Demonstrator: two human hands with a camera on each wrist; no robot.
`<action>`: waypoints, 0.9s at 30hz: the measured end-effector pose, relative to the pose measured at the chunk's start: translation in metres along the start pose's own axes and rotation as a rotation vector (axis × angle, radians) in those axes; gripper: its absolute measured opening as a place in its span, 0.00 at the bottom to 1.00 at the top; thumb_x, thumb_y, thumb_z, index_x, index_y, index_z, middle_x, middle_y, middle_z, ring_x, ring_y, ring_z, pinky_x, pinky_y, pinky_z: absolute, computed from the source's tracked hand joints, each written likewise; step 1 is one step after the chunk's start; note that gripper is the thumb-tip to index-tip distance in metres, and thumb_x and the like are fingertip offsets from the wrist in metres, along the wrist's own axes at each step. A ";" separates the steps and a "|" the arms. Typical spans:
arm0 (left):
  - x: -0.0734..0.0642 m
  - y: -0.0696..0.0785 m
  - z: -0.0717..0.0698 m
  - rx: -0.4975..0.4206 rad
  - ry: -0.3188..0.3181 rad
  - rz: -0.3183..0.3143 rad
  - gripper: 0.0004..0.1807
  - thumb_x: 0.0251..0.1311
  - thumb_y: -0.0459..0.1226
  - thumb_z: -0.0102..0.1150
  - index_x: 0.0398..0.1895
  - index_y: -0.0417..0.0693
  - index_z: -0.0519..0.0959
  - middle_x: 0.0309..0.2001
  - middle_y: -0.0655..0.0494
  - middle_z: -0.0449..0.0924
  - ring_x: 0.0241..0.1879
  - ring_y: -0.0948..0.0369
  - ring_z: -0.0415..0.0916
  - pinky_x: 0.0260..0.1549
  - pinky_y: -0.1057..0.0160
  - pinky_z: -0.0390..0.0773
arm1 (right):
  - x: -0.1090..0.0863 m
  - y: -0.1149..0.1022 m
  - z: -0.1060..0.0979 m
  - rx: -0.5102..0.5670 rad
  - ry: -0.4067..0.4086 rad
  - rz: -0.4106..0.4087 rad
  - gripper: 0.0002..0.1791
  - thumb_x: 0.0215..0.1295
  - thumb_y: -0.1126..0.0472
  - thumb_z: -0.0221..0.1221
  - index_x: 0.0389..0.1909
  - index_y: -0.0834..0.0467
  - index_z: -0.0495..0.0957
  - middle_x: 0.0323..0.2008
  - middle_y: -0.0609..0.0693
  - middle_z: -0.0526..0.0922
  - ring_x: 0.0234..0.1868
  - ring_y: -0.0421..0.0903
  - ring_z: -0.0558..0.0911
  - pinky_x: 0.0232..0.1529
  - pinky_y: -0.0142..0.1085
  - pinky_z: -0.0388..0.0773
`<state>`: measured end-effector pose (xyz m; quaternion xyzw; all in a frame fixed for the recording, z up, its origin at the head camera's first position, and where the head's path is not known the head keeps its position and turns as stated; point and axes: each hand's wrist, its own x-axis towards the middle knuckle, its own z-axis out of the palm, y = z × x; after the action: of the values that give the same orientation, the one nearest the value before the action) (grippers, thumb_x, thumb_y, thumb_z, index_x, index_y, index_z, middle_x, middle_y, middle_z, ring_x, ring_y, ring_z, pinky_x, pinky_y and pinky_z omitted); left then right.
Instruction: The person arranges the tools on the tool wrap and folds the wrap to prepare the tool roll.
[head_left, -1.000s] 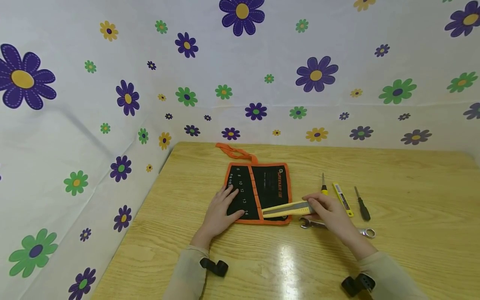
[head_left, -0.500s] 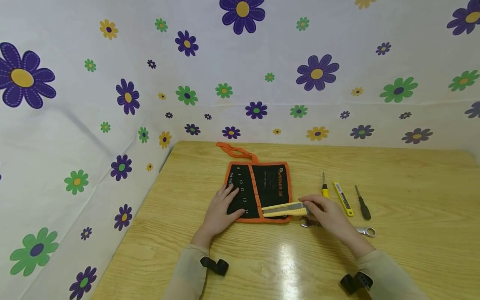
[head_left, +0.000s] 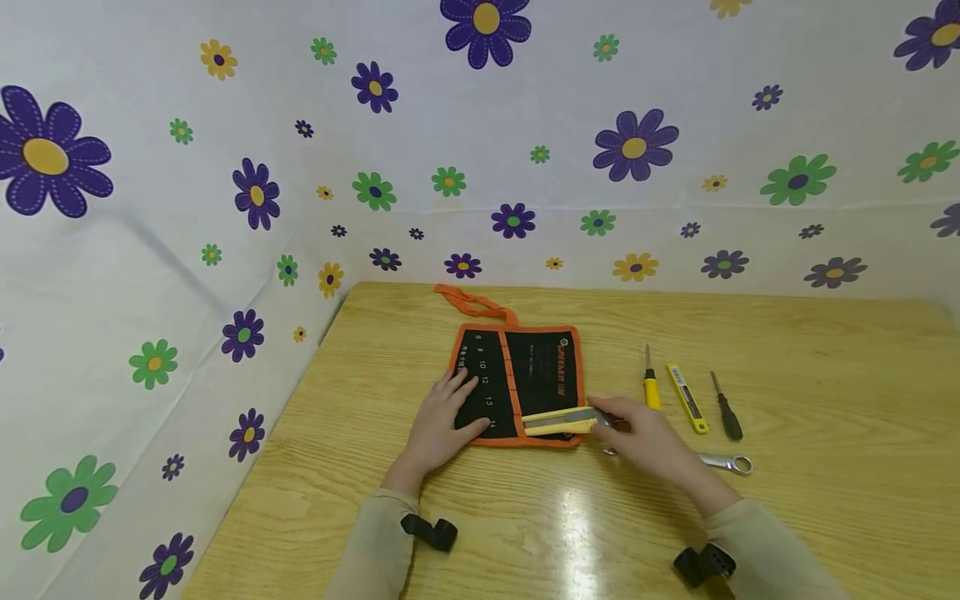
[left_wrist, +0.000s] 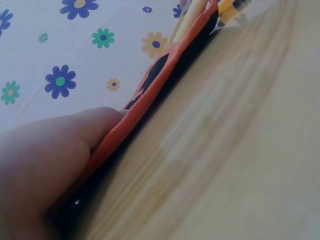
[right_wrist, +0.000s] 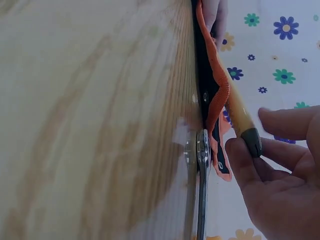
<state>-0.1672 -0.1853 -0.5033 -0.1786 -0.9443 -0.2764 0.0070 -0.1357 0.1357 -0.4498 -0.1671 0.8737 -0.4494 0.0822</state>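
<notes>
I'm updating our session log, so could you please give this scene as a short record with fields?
Surface: light wood-grain table
Left grip: rests on the black cloth pouch with orange trim
Right grip: thumb and fingers around the grey end of the pale-yellow utility knife
Knife: over the pouch, other end at the orange pocket edge near the 14
Right of pouch: yellow-handled screwdriver, slim yellow tool with white label, green-handled screwdriver
Partly hidden by right grip: silver metal wrench

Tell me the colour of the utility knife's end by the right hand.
Dark grey; the utility knife's end shows best in the right wrist view.
</notes>
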 end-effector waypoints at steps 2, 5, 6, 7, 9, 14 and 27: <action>0.000 0.000 0.000 -0.003 -0.002 -0.007 0.39 0.62 0.56 0.56 0.73 0.50 0.60 0.74 0.51 0.51 0.74 0.53 0.40 0.69 0.48 0.44 | 0.000 -0.001 0.001 -0.001 -0.019 -0.022 0.24 0.66 0.69 0.57 0.62 0.71 0.69 0.53 0.67 0.76 0.48 0.55 0.80 0.38 0.38 0.80; 0.000 0.001 0.000 -0.011 0.000 -0.009 0.39 0.62 0.56 0.56 0.73 0.51 0.60 0.74 0.51 0.50 0.74 0.53 0.40 0.69 0.48 0.44 | 0.001 0.000 0.004 -0.011 -0.023 -0.019 0.24 0.64 0.74 0.55 0.62 0.71 0.69 0.55 0.68 0.75 0.47 0.55 0.80 0.33 0.33 0.78; 0.000 0.001 0.000 -0.014 0.001 -0.008 0.39 0.62 0.56 0.56 0.73 0.51 0.60 0.74 0.51 0.50 0.74 0.53 0.40 0.69 0.47 0.44 | 0.001 0.000 0.004 -0.013 -0.027 -0.017 0.24 0.64 0.75 0.54 0.62 0.71 0.69 0.55 0.69 0.75 0.47 0.55 0.80 0.32 0.33 0.78; 0.000 0.001 0.000 -0.015 0.003 -0.007 0.39 0.62 0.56 0.56 0.73 0.50 0.60 0.74 0.51 0.50 0.74 0.53 0.40 0.69 0.47 0.44 | 0.002 0.000 0.005 -0.015 -0.024 -0.013 0.24 0.64 0.75 0.54 0.62 0.70 0.69 0.55 0.68 0.75 0.47 0.55 0.80 0.32 0.33 0.78; 0.000 0.001 0.000 -0.017 0.004 -0.006 0.40 0.62 0.57 0.56 0.73 0.50 0.60 0.74 0.51 0.50 0.74 0.53 0.40 0.69 0.47 0.44 | 0.002 0.000 0.006 -0.017 -0.021 -0.014 0.23 0.64 0.75 0.55 0.61 0.70 0.71 0.53 0.67 0.77 0.46 0.55 0.81 0.33 0.34 0.79; -0.001 0.002 -0.001 -0.026 0.000 -0.015 0.40 0.61 0.58 0.55 0.73 0.51 0.60 0.74 0.52 0.50 0.74 0.53 0.40 0.68 0.46 0.45 | 0.002 -0.004 0.009 -0.031 -0.010 -0.059 0.19 0.62 0.74 0.58 0.55 0.68 0.75 0.47 0.62 0.80 0.43 0.53 0.82 0.38 0.38 0.81; -0.001 0.005 -0.001 -0.003 -0.020 -0.049 0.49 0.52 0.67 0.56 0.74 0.56 0.57 0.75 0.55 0.48 0.74 0.54 0.37 0.68 0.43 0.45 | 0.009 -0.009 0.020 -0.138 0.007 -0.130 0.17 0.57 0.73 0.63 0.49 0.68 0.81 0.40 0.54 0.80 0.36 0.43 0.80 0.35 0.29 0.80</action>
<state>-0.1643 -0.1826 -0.5004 -0.1579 -0.9481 -0.2760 -0.0093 -0.1365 0.1120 -0.4539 -0.2270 0.8902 -0.3932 0.0383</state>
